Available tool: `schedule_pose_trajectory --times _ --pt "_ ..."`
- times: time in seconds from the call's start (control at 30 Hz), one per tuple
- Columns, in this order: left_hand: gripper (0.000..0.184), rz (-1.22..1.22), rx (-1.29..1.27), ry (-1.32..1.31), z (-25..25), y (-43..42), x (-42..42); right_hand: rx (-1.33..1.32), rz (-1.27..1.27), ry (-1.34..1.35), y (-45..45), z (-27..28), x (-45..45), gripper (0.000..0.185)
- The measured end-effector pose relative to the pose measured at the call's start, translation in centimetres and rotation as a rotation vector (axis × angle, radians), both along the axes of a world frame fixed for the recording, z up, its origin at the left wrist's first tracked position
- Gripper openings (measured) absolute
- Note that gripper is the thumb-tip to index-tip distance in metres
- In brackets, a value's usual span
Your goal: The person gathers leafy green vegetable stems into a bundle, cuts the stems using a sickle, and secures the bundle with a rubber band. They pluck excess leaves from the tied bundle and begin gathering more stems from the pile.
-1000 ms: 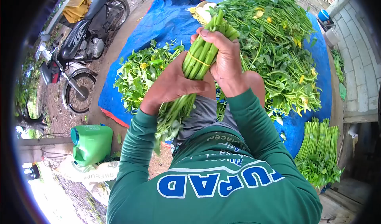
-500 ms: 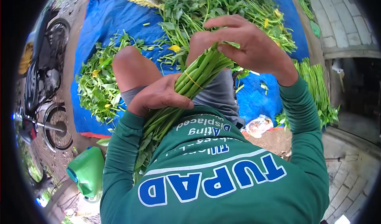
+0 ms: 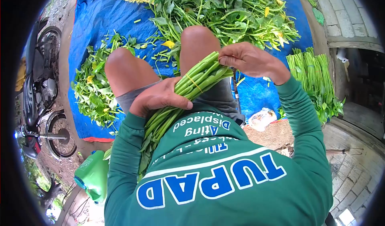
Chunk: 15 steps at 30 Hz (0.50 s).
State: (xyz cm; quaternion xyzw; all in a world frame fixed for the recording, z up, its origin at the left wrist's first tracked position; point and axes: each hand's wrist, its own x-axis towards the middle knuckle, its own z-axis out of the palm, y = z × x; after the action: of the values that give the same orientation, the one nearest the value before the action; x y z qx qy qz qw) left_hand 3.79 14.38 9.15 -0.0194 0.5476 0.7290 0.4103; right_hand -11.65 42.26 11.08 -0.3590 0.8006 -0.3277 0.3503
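A bundle of water spinach (image 3: 202,77) lies aslant over my lap, cut stem ends up and leaves down against my shirt. Around its stems runs a yellow rubber band (image 3: 194,83). My left hand (image 3: 162,97) is closed round the bundle below the band, thumb across the front. At the upper end, my right hand (image 3: 248,61) has its thumb and fingers pinched on the stem ends; the exact stems between the fingertips are hidden.
Loose water spinach (image 3: 224,13) is heaped on a blue tarp (image 3: 96,17), with a smaller leafy pile (image 3: 96,81) at left. Tied bundles (image 3: 313,77) lie at right, near a clear plastic bag (image 3: 262,119). A green jug (image 3: 93,176) and a motorcycle (image 3: 44,89) stand at left.
My right hand has come down and its spread fingers have closed at the stem ends. The loose leafy piece by that hand no longer shows. My left hand keeps its hold.
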Motion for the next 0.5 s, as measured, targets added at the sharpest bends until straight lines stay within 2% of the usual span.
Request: schedule_pose_trajectory --times 0.1,0.2,0.23,0.33,0.37,0.47,0.5 --pt "0.084 0.017 0.035 -0.042 -0.1 -0.3 -0.2 0.13 -0.058 0.12 -0.8 -0.2 1.2 0.032" --pt "0.079 0.045 0.063 -0.065 -0.4 -0.2 -0.3 0.08 -0.337 -0.038 -1.9 -3.5 1.9 0.042" --pt "0.08 0.06 0.072 -0.066 -0.3 -0.3 -0.3 0.229 -0.309 0.024 -1.8 -2.2 1.6 0.041" --pt "0.081 0.117 0.095 -0.097 -0.1 -1.2 0.1 -0.45 -0.576 -0.45 -0.1 -1.8 2.7 0.048" --pt "0.081 0.129 0.107 -0.122 -0.3 -1.8 0.2 -0.462 -0.476 -0.565 0.8 -1.9 2.6 0.054" --pt "0.082 0.142 0.092 -0.138 0.2 -2.0 0.2 -0.538 -0.421 -0.404 0.3 -3.5 4.2 0.052" --pt "0.082 0.161 0.104 -0.126 0.7 -1.6 0.3 -0.57 -0.491 -0.436 -0.2 -3.1 4.7 0.047"
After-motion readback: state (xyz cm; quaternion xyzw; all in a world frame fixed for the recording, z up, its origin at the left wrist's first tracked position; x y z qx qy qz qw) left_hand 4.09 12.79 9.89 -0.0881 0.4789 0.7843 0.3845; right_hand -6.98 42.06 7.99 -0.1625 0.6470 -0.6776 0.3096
